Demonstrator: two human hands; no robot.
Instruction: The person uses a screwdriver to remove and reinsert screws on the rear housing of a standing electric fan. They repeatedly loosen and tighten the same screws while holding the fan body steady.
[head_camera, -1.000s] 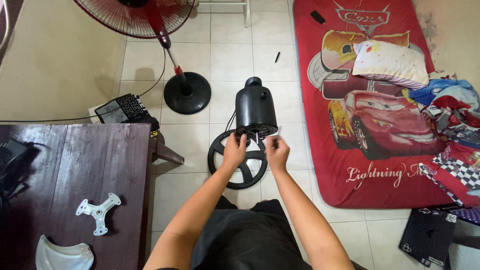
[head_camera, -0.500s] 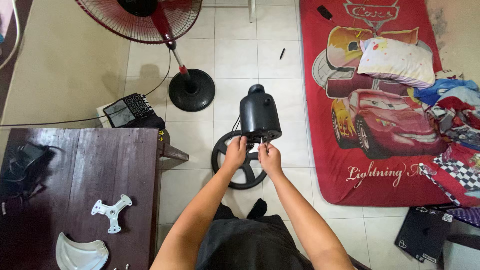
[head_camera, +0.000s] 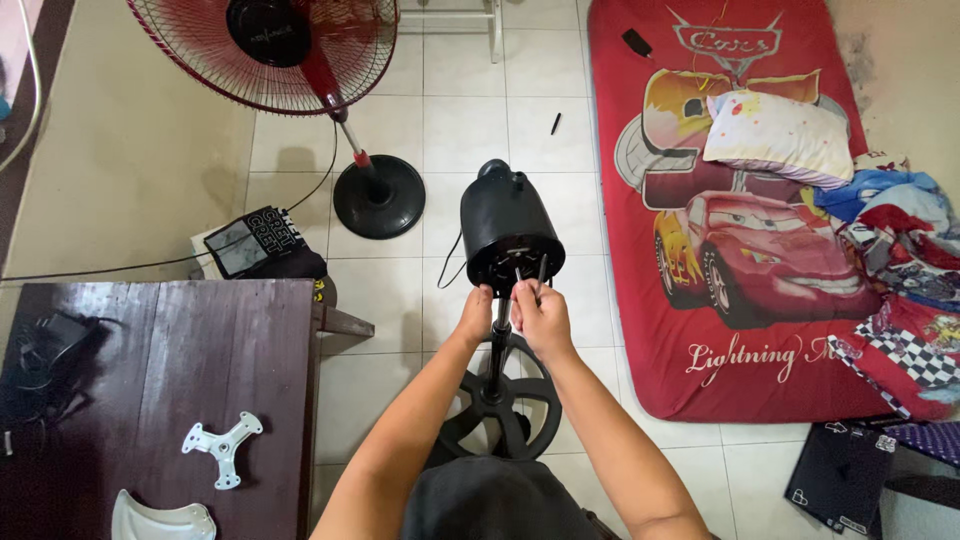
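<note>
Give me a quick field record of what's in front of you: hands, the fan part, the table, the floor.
left hand: left hand touches the lower edge of the black fan motor housing
right hand: right hand holds a thin dark tool against the housing face
stand: black pole on round spoked base
table: dark wooden table with white three-armed bracket
floor: red standing fan, red printed mattress
</note>
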